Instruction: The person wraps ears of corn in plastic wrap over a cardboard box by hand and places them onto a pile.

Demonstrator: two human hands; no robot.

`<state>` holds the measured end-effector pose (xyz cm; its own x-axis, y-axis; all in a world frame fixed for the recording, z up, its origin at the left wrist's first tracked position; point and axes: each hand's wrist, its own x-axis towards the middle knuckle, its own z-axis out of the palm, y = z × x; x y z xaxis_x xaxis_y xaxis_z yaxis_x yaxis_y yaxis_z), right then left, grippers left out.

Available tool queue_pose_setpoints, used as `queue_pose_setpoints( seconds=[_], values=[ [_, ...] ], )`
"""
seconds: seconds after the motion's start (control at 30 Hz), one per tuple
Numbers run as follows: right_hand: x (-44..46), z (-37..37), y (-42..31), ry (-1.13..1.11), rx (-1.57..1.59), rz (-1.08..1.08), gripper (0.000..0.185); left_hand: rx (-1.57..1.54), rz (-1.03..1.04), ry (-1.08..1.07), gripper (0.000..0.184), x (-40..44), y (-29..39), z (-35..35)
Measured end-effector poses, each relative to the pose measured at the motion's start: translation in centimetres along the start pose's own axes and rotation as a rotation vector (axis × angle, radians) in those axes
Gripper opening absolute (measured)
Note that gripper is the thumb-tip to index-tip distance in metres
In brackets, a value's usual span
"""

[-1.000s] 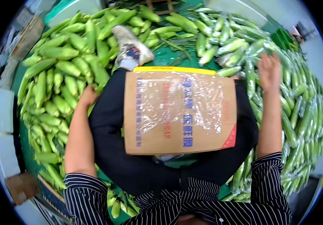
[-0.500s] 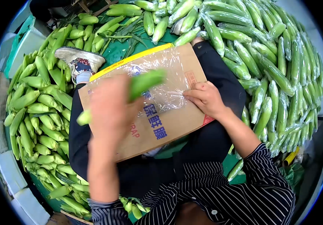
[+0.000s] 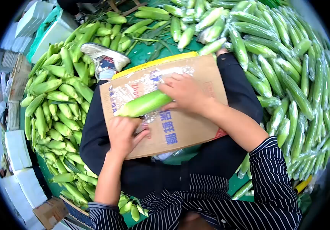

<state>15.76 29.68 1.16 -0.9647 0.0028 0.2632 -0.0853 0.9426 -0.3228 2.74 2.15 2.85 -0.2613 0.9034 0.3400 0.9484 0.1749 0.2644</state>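
A green ear of corn [image 3: 146,104] lies slanted across clear cling film [image 3: 123,100] on a flat cardboard box [image 3: 191,128] that rests on my lap. My left hand [image 3: 123,134] is at the corn's left end, its fingers bent over the tip and film and its thumb held out to the side. Around the corn's right end my right hand [image 3: 186,92] is closed, fingers on the far side and thumb on the near side. Along the box's far edge runs a yellow strip [image 3: 157,64].
Unwrapped corn ears [image 3: 63,92] are heaped on the left. Film-wrapped ears [image 3: 287,76] form a large pile on the right. A shoe [image 3: 105,57] is beyond the box's far left corner. White foam boxes [image 3: 21,149] line the far left.
My left hand has brought the corn down onto the film. My right hand has moved left from the film's right edge onto the corn. The whole view has shifted slightly.
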Motion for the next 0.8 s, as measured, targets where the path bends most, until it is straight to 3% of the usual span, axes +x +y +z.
queue_pose_setpoints(
  seconds=[0.1, 0.13, 0.17, 0.3, 0.37, 0.43, 0.5, 0.53, 0.6, 0.63, 0.7, 0.73, 0.8],
  values=[
    [-0.3, -0.1, -0.2, 0.05, 0.089, 0.107, 0.072, 0.046, -0.48, -0.175, 0.043, -2.6, -2.3, -1.7],
    [-0.4, -0.3, -0.2, 0.094, 0.104, 0.154, 0.07, 0.064, -0.346, -0.084, 0.036, -2.4, -2.9, -1.7],
    [-0.4, -0.7, -0.4, 0.14, 0.113, 0.208, 0.068, 0.067, -0.322, 0.002, 0.026, -2.2, -3.4, -0.8],
    [-2.4, -0.3, 0.6, 0.348, 0.014, 0.198, 0.07, 0.059, -0.278, 0.12, 0.016, -1.5, -2.5, 0.2],
    [-3.1, 0.1, 0.8, 0.312, 0.013, 0.175, 0.073, -0.052, -0.312, 0.149, 0.014, -1.1, -1.3, -1.0],
    [-3.0, 0.0, 0.6, 0.229, 0.003, 0.171, 0.074, 0.001, -0.269, 0.072, 0.012, -0.8, -2.0, -0.4],
    [-2.8, 0.1, 0.4, 0.201, -0.022, 0.155, 0.075, 0.037, -0.209, 0.15, 0.013, -0.5, -3.5, 1.0],
    [-2.4, 0.1, 0.2, 0.193, -0.027, 0.138, 0.075, 0.118, -0.26, 0.196, 0.005, -0.6, -3.8, 1.6],
    [-2.8, 1.9, -0.2, 0.294, -0.034, 0.118, 0.076, 0.086, -0.389, 0.166, 0.006, -2.5, -5.7, 0.7],
    [-3.6, 4.5, -0.3, 0.31, 0.025, 0.182, 0.078, 0.162, -0.532, 0.065, 0.006, -4.9, -5.5, -1.5],
    [-5.1, -1.7, 0.5, -0.026, 0.06, 0.274, 0.076, -0.136, -0.527, 0.394, 0.009, -4.7, -1.5, 0.6],
    [-5.0, -3.4, -1.1, -0.103, 0.017, 0.174, 0.075, -0.376, -0.599, 0.485, 0.01, -5.3, 0.2, 0.7],
    [-5.6, -6.1, -3.0, -0.195, 0.002, 0.052, 0.073, -0.394, -0.632, 0.544, 0.011, -6.4, 2.6, -1.4]
  ],
)
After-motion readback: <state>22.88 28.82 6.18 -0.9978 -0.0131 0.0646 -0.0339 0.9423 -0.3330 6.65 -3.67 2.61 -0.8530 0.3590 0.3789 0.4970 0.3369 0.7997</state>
